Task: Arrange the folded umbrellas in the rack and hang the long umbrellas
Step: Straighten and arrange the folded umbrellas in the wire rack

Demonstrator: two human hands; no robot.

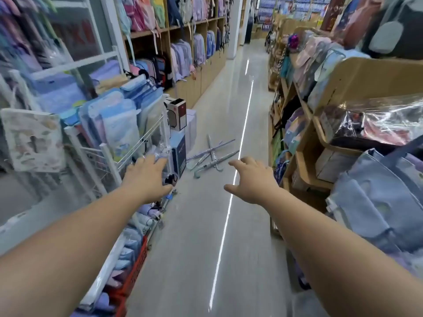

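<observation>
Several long pale umbrellas (211, 155) with curved handles lie crossed on the shiny aisle floor ahead of me. Folded umbrellas (143, 217) in pastel sleeves fill a low rack along the left, partly in a red basket (137, 266). My left hand (148, 177) reaches forward near the white wire rack (109, 156), fingers spread, holding nothing. My right hand (253, 179) stretches out over the floor, fingers apart and empty. Both hands are well short of the long umbrellas.
The white wire rack on the left holds packaged blue goods, with stacked boxes (180, 143) beyond it. Wooden shelves (320, 138) with bags line the right side. Backpacks fill the far left shelving (194, 53). The aisle floor (206, 236) runs between them.
</observation>
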